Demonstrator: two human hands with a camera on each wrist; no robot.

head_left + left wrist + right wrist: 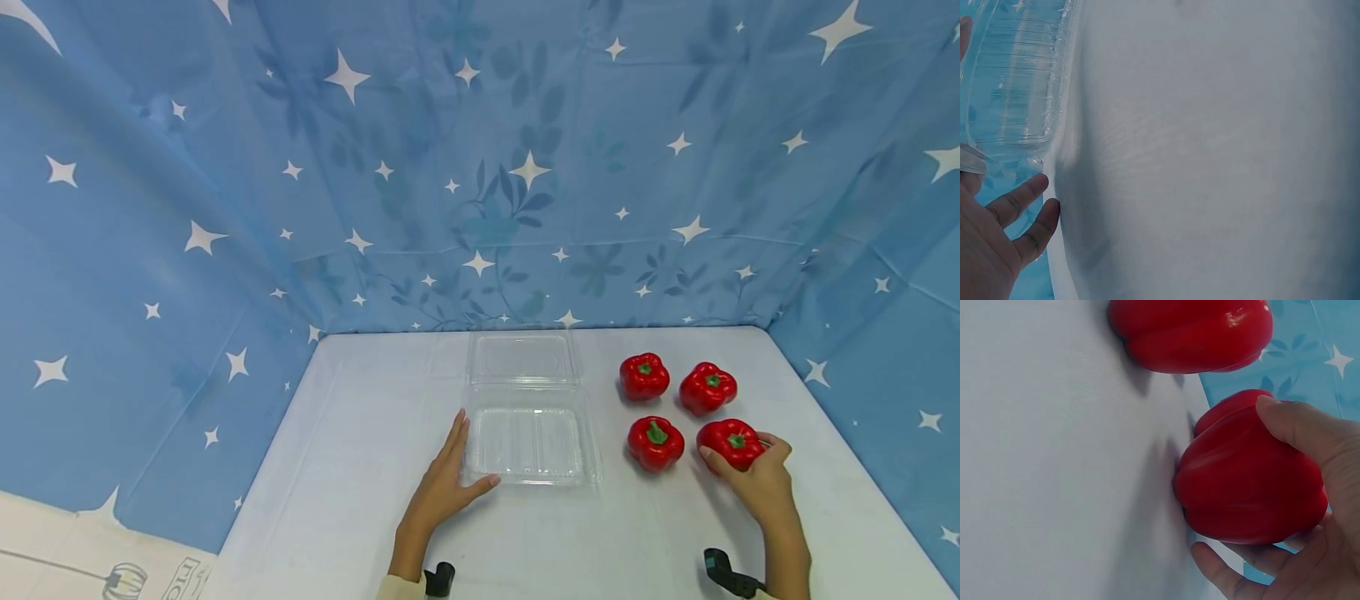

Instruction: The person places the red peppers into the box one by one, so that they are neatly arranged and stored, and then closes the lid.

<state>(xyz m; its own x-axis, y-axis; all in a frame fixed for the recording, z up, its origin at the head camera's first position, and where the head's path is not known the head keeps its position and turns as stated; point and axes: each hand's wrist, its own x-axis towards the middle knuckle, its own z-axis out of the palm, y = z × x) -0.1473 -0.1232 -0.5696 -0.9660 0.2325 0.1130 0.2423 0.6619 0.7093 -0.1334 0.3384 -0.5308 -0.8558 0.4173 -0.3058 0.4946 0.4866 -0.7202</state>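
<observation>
In the head view my right hand (757, 482) grips the near-right red bell pepper (726, 442), thumb on one side and fingers round the other. The right wrist view shows that pepper (1254, 481) between thumb and fingers, close over the white table. Three more red peppers stand about it: one to its left (651, 450), two behind (643, 379) (707, 392). A clear plastic clamshell box (588, 433) lies with its lid (523, 358) folded back. My left hand (442, 487) is at the box's near-left corner, fingers straight and thumb spread along the front edge.
The white table (360, 433) carries all of this. Blue star-patterned cloth (420, 208) hangs behind it and at both sides. Dark wrist straps (731, 575) show at both wrists.
</observation>
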